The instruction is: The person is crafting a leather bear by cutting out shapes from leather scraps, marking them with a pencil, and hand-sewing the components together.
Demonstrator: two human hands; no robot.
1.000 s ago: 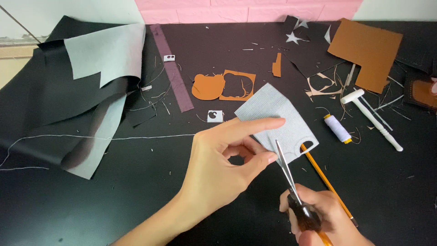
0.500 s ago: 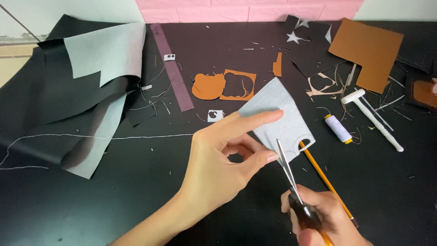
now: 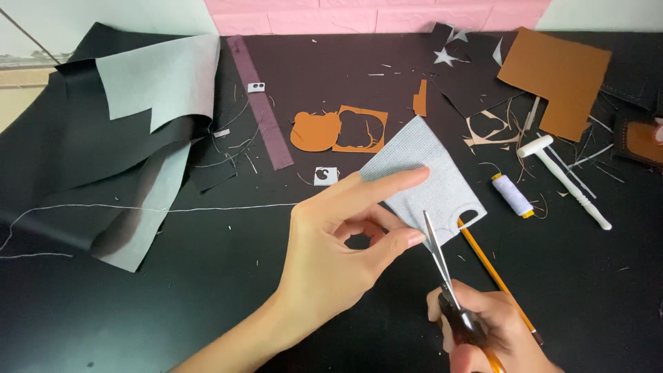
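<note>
While my left hand (image 3: 331, 255) pinches the grey fabric piece (image 3: 425, 179) above the table's near edge, my right hand (image 3: 483, 331), fingers closed around the scissors (image 3: 442, 266), cuts; next, I judge, steering the blades along the curve.

no packages, labels, signs, screens

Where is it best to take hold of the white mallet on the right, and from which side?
Probably the mallet by the middle of its long thin handle, coming from above. It lies flat and slanted on the table, head at the upper left, and the handle's lower stretch is free of scraps.
</note>
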